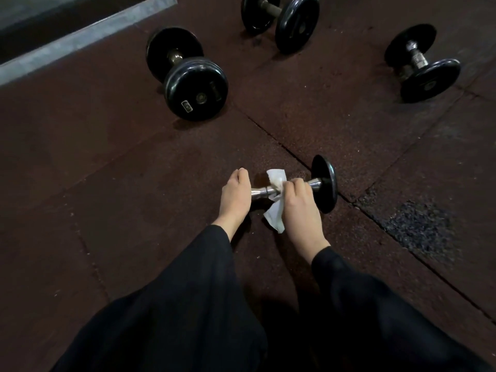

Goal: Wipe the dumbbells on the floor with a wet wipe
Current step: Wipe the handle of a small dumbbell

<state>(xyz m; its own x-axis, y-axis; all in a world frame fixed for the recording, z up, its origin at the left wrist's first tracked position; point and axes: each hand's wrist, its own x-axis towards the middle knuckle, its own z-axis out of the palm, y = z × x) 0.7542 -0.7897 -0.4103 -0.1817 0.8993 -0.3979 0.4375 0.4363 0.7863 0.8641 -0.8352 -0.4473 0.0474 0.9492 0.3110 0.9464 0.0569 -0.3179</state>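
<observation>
On the floor nearest the camera, a small dumbbell is steadied by the left hand, whose fingers are curled over its hidden left end. A wet wipe is pinched around the chrome handle by the right hand. Farther off, three larger dumbbells are seen lying well apart on the mat.

Floor space and obstructions, rubber gym floor

Open matting is found left of the left hand and right of the small dumbbell, whose chrome bar is occupied by both hands and a wet wipe. The far side is blocked by three larger dumbbells: left, centre, right, with passable gaps between them. The upper left is bounded by a grey ledge.
</observation>
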